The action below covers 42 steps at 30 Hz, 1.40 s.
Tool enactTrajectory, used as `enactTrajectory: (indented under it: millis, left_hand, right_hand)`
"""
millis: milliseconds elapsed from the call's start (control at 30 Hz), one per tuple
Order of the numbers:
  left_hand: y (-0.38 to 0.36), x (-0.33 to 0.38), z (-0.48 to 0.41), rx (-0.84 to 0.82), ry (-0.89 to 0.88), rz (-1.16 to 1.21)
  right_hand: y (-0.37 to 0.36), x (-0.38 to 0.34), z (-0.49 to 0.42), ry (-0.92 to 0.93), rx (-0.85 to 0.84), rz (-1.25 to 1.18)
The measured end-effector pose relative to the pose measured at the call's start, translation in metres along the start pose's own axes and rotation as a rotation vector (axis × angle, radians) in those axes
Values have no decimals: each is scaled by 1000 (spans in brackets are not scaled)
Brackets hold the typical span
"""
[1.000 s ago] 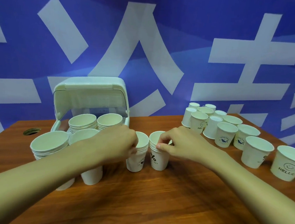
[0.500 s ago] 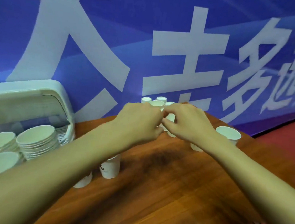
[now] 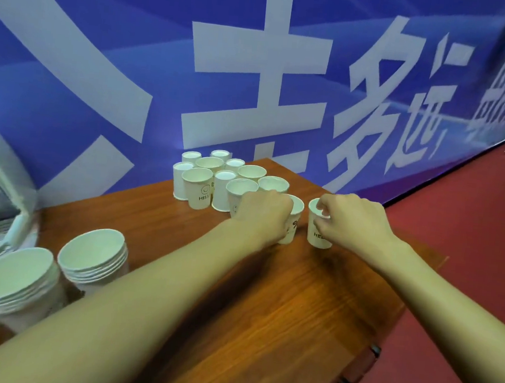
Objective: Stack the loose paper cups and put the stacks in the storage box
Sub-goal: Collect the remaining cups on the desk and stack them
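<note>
The left hand (image 3: 261, 214) is curled round a cup (image 3: 296, 217) printed with a percent mark, towards the right of the table (image 3: 266, 307). The right hand (image 3: 354, 220) pinches the rim of a second cup (image 3: 317, 235) just beside it. Both cups seem to stand on the wood with a narrow gap between them, and neither is nested in the other yet.

The job looks partly done. Two stacks (image 3: 93, 257) of nested cups stand at the near left of the table, outside the box (image 3: 2, 165). The box sits at the left edge with its lid raised. Blurred rims below the lid suggest more stacked cups inside it, though how many cannot be told.

Much is left. Some ten loose cups (image 3: 197, 191) stand upright in a tight cluster at the far side of the table, just behind the hands and touching or nearly touching one another. None of them is nested.

As I judge it, the step in hand is to join the two held cups into the start of a new stack. After that the cluster has to be gathered in cup by cup. The new stack and the two stacks at the near left would then have to go into the box.
</note>
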<state>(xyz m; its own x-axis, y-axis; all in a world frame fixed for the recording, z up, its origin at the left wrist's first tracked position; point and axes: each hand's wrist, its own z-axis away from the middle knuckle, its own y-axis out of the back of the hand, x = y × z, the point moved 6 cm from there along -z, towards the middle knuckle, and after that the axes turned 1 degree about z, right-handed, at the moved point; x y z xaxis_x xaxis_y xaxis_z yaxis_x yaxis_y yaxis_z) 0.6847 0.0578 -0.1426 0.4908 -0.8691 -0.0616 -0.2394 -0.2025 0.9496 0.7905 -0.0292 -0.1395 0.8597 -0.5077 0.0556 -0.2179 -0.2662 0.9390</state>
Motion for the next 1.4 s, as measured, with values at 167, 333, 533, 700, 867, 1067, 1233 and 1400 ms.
enactTrajectory:
  millis: [167, 333, 533, 700, 867, 1067, 1233, 1400]
  left_hand:
    - [-1, -5, 8, 4, -13, -25]
    - [9, -12, 19, 62, -22, -8]
    - [46, -31, 35, 151, -6, -55]
    - [95, -68, 66, 219, 105, -172]
    - [147, -113, 122, 268, 195, -275]
    - [177, -155, 201, 226, 294, -396]
    - [180, -169, 244, 174, 392, -421]
    - [177, -172, 260, 166, 405, -470]
  right_hand:
    - [-11, -9, -2, 12, -14, 94]
    - [2, -30, -5, 32, 97, 83]
    - [26, -57, -4, 83, 190, 40]
    - [64, -100, -5, 162, 334, -102]
    - [94, -165, 0, 270, 336, -326]
    - [99, -243, 21, 465, 344, -462]
    - [105, -275, 33, 572, 249, -539]
    - [103, -286, 52, 621, 288, -504]
